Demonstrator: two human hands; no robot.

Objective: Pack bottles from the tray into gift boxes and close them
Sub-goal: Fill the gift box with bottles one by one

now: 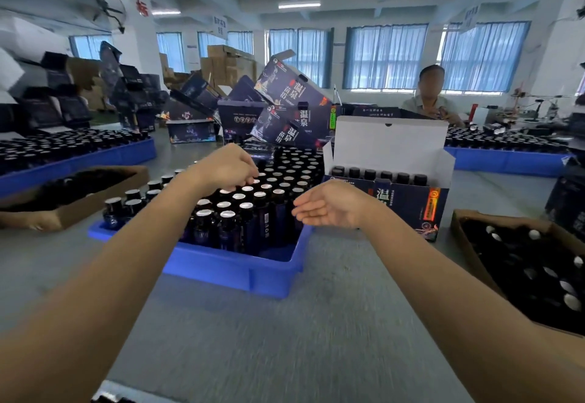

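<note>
Left hand over tray bottles, fingers curled, grip unclear; right hand spread, empty; open box at tray's 2 o'clock.

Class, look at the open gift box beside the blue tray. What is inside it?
Inside the gift box stands a row of six bottles, only their black caps showing above the front wall. Their bodies and the box floor are hidden by that wall.

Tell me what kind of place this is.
Probably a factory packing floor: blue trays crammed with dark capped bottles, a heap of printed gift boxes behind them, and cardboard cartons stacked by the windows.
</note>
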